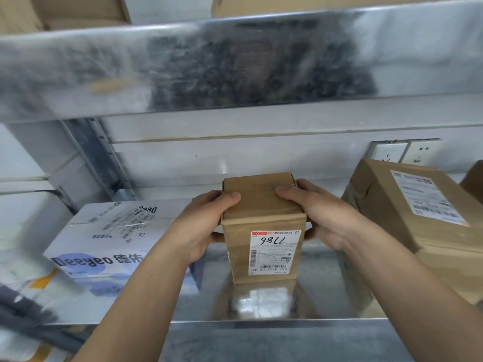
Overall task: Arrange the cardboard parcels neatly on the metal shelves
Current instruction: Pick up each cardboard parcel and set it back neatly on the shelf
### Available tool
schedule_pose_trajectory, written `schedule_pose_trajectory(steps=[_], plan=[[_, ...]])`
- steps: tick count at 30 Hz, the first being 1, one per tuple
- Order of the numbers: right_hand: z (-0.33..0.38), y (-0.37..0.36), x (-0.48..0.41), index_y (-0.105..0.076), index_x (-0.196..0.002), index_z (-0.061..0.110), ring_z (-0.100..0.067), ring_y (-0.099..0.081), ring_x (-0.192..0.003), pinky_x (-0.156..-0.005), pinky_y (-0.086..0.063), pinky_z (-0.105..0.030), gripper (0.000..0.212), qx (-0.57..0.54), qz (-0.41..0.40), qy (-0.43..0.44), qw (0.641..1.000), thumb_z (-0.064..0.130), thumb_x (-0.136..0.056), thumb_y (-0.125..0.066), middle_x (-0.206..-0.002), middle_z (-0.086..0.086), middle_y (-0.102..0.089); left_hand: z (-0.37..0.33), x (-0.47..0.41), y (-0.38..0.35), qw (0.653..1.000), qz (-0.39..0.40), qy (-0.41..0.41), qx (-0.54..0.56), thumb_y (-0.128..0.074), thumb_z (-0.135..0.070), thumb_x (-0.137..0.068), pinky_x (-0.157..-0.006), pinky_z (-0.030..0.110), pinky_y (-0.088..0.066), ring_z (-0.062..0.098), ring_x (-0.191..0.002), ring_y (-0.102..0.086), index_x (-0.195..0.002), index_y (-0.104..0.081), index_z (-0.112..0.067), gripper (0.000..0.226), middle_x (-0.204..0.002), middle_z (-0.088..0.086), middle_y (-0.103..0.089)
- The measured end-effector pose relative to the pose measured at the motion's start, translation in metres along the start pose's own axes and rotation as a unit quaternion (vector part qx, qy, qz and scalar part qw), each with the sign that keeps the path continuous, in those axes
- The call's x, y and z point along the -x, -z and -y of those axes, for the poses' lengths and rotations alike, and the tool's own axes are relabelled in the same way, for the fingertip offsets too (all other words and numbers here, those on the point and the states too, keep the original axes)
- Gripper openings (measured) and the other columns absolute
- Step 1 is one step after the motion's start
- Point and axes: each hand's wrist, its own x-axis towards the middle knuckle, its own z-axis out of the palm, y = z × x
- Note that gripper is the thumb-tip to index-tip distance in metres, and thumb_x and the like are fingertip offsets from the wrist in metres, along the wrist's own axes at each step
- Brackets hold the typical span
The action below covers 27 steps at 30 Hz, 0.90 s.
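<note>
While both hands clasp it, the parcel (261,205) stands upright on the shelf (326,283), and its base seems to touch the metal where its reflection meets it. The left hand (206,223) curls round the parcel's left side with the thumb laid over the top. The right hand (318,212) mirrors it on the right side, so this one is placed but not yet let go.

I judge the task to be partly done. Left of the parcel lies a white box (109,246), and right of it a big box (418,218), both on the same level, with the parcel in the gap between them and touching neither. More cardboard shows above the parcel on the upper shelf (235,66). What seems left is to release the parcel, square it up, and perhaps straighten the big box, which looks skewed, though the wide lens may cause that. Whether more parcels wait cannot be seen.

The parcel is a tall, narrow block of matt brown corrugated card with a folded flap top. Its paper label (274,252) carries a handwritten number and barcodes. Beneath it the sheet metal is bright, blotchy and mirror-like. The white box is smooth printed card with blue lettering, and the big box is creased, taped brown card.
</note>
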Motion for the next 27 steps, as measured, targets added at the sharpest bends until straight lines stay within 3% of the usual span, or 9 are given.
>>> schedule_pose_trajectory(steps=[4, 8, 12, 15, 17, 19, 22, 25, 27], plan=[[-0.001, 0.0, 0.002, -0.064, -0.113, 0.025, -0.02, -0.066, -0.08, -0.071, -0.052, -0.04, 0.023, -0.016, 0.005, 0.0, 1.0, 0.041, -0.096, -0.066, -0.082, 0.002, -0.069, 0.002, 0.001, 0.0, 1.0, 0.01, -0.002, 0.001, -0.059, -0.03, -0.1, -0.066, 0.033, -0.048, 0.006, -0.045, -0.058, -0.096, -0.067, -0.015, 0.017, -0.055, -0.008, -0.063], [-0.002, 0.0, 0.004, -0.066, -0.113, 0.025, -0.019, -0.065, -0.078, -0.071, -0.052, -0.039, 0.021, -0.032, 0.014, 0.012, 0.999, 0.041, -0.099, -0.062, -0.073, 0.007, -0.071, 0.005, -0.001, 0.005, 1.0, 0.021, -0.013, -0.008, -0.062, -0.044, -0.097, -0.078, 0.039, -0.055, 0.016, -0.081, -0.074, -0.112, -0.072, -0.018, 0.032, -0.09, -0.001, -0.078], [0.0, 0.002, 0.006, -0.068, -0.113, 0.023, -0.025, -0.066, -0.087, -0.078, -0.055, -0.047, 0.02, -0.073, 0.01, 0.031, 0.997, 0.037, -0.101, -0.061, -0.092, -0.002, -0.073, 0.003, -0.001, 0.011, 0.999, 0.013, -0.029, 0.026, -0.051, -0.046, -0.102, -0.068, 0.031, -0.044, 0.004, -0.057, -0.062, -0.087, -0.076, -0.026, 0.035, -0.067, -0.012, -0.068], [-0.002, 0.006, 0.007, -0.069, -0.113, 0.02, -0.029, -0.067, -0.089, -0.078, -0.057, -0.053, 0.021, -0.148, 0.008, 0.029, 0.988, 0.033, -0.102, -0.057, -0.1, -0.009, -0.071, 0.011, -0.009, 0.018, 0.996, -0.052, -0.068, 0.025, -0.063, -0.039, -0.095, -0.082, 0.032, -0.05, 0.02, -0.107, -0.069, -0.123, -0.07, -0.016, 0.037, -0.113, 0.002, -0.074], [-0.005, 0.008, 0.009, -0.069, -0.115, 0.019, -0.029, -0.07, -0.085, -0.072, -0.059, -0.048, 0.022, -0.196, 0.011, 0.033, 0.98, 0.029, -0.104, -0.053, -0.102, -0.011, -0.073, 0.021, -0.01, 0.019, 0.993, -0.092, -0.077, 0.006, -0.066, -0.028, -0.088, -0.097, 0.041, -0.054, 0.024, -0.115, -0.068, -0.129, -0.068, -0.017, 0.043, -0.12, 0.005, -0.074], [-0.012, 0.009, 0.01, -0.069, -0.115, 0.02, -0.026, -0.072, -0.083, -0.071, -0.058, -0.043, 0.023, -0.228, 0.008, 0.042, 0.973, 0.026, -0.106, -0.049, -0.103, -0.009, -0.075, 0.031, -0.007, 0.017, 0.991, -0.109, -0.07, -0.013, -0.063, -0.018, -0.094, -0.104, 0.049, -0.052, 0.026, -0.11, -0.07, -0.116, -0.075, -0.023, 0.026, -0.108, 0.003, -0.077], [-0.021, 0.01, 0.01, -0.07, -0.119, 0.018, -0.025, -0.072, -0.086, -0.075, -0.057, -0.041, 0.025, -0.258, -0.008, 0.048, 0.965, 0.024, -0.105, -0.05, -0.106, -0.008, -0.076, 0.043, -0.005, 0.015, 0.994, -0.094, -0.054, -0.033, -0.06, -0.028, -0.091, -0.102, 0.051, -0.052, 0.031, -0.111, -0.069, -0.095, -0.079, -0.031, 0.019, -0.101, 0.004, -0.078], [-0.031, 0.014, 0.011, -0.068, -0.124, 0.015, -0.026, -0.073, -0.084, -0.074, -0.059, -0.041, 0.028, -0.288, -0.027, 0.034, 0.957, 0.026, -0.105, -0.049, -0.104, -0.009, -0.076, 0.053, -0.008, 0.02, 0.995, -0.088, -0.045, -0.03, -0.06, -0.041, -0.081, -0.096, 0.042, -0.049, 0.028, -0.12, -0.065, -0.094, -0.077, -0.03, 0.024, -0.133, 0.011, -0.066], [-0.037, 0.019, 0.011, -0.067, -0.126, 0.013, -0.026, -0.075, -0.085, -0.071, -0.061, -0.041, 0.032, -0.307, -0.036, 0.021, 0.951, 0.028, -0.106, -0.048, -0.105, -0.01, -0.077, 0.056, -0.008, 0.024, 0.996, -0.087, -0.031, 0.018, -0.064, -0.041, -0.084, -0.095, 0.038, -0.048, 0.022, -0.123, -0.064, -0.108, -0.074, -0.022, 0.032, -0.149, 0.012, -0.054]])
